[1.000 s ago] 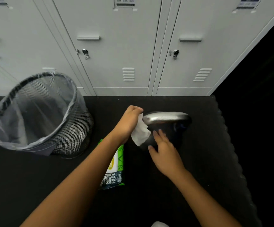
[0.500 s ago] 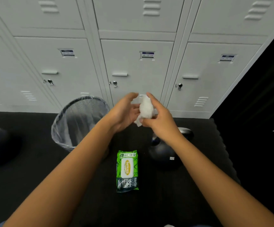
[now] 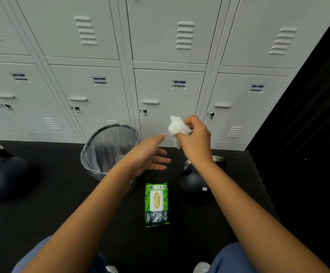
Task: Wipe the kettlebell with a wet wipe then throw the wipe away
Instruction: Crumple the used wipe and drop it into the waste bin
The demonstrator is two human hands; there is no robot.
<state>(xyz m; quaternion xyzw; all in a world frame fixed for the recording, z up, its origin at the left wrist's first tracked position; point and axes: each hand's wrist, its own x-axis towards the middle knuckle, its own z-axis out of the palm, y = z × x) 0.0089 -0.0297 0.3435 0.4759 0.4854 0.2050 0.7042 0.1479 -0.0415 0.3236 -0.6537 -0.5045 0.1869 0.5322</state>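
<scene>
A crumpled white wet wipe is pinched in my right hand, held up in front of the lockers, above the kettlebell. The black kettlebell with a silver handle stands on the dark floor, partly hidden by my right forearm. My left hand hovers open with fingers spread, just right of the mesh waste bin, which has a clear liner and stands left of the kettlebell.
A green pack of wet wipes lies on the floor between bin and kettlebell. Grey lockers form a wall behind. Another dark kettlebell sits blurred at the far left. My knees and shoes show at the bottom edge.
The wipe came off the kettlebell and was bunched between both hands; now my left hand has let go and dropped lower, and only my right hand holds the wipe. The view has pulled back.
</scene>
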